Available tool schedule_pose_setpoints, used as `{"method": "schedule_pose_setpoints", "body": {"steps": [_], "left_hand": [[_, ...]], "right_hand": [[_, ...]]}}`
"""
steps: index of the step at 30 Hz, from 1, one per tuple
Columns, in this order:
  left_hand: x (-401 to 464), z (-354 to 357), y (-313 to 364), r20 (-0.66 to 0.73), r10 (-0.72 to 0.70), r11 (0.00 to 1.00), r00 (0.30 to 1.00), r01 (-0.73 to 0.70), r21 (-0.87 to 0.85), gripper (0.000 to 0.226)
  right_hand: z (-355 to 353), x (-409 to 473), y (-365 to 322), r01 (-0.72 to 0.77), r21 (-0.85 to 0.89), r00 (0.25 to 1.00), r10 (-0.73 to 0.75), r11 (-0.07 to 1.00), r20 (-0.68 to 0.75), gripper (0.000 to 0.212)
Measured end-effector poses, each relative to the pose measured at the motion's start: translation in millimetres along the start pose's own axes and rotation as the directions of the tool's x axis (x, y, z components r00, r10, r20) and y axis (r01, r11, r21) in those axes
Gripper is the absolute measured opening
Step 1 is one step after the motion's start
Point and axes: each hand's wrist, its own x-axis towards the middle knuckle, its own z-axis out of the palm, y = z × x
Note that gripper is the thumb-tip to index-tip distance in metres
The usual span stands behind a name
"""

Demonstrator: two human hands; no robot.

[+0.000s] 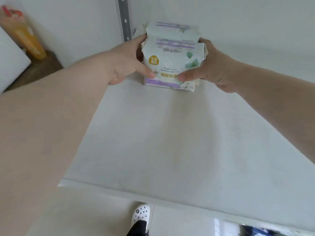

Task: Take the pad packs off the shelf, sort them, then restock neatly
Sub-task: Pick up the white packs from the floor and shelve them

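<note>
The fingers of both hands were hidden behind the white plastic pad packs with green leaves and a lilac bottom band (172,55); only the thumbs showed on the front face. How many packs stood in the bunch was hard to tell, though at least two tops rose one behind the other. The left hand (126,62) clasped the bunch from its left side, the right hand (211,65) from its right, both thumbs pressed near the lilac band. The bunch stood upright at the back of the white flat shelf (170,142), near a grey perforated metal upright (125,17). A blurred orange packet (25,36) stood far left.
</note>
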Motion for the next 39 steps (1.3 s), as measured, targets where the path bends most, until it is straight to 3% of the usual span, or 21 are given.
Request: {"method": "schedule_pose_setpoints", "body": {"steps": [7, 12, 18, 32, 35, 39], "left_hand": [[44.2, -19.8, 1.2, 0.076, 0.015, 0.999, 0.997, -0.018, 0.040, 0.084], [54.7, -31.8, -5.5, -0.067, 0.017, 0.997, 0.998, -0.012, 0.082, 0.080], [44.3, -35.4, -18.1, -0.120, 0.016, 0.992, 0.993, -0.031, -0.120, 0.081], [39.1, -29.1, -21.9, -0.125, 0.022, 0.993, 0.992, -0.036, -0.110, 0.089], [38.4, -24.0, -20.7, -0.141, 0.009, 0.995, 0.990, -0.023, -0.097, 0.091], [36.1, -19.0, -19.1, -0.179, 0.004, 0.996, 0.984, -0.019, -0.082, 0.090]], "right_hand": [[-16.5, 61.5, 4.0, 0.050, -0.014, 0.998, -0.050, 0.999, -0.049, 0.120], [-12.0, 80.8, -0.3, 0.109, 0.001, 0.994, -0.109, 0.994, 0.015, 0.119], [5.3, 93.7, 3.3, 0.100, 0.016, 0.995, -0.099, 0.995, -0.015, 0.125], [5.2, 74.1, -1.8, 0.137, 0.015, 0.987, -0.138, 0.990, 0.077, 0.098], [5.6, 71.0, -3.0, 0.157, 0.005, 0.984, -0.156, 0.988, 0.088, 0.084], [8.1, 67.8, -4.7, 0.141, 0.018, 0.986, -0.142, 0.990, 0.090, 0.085]]}}
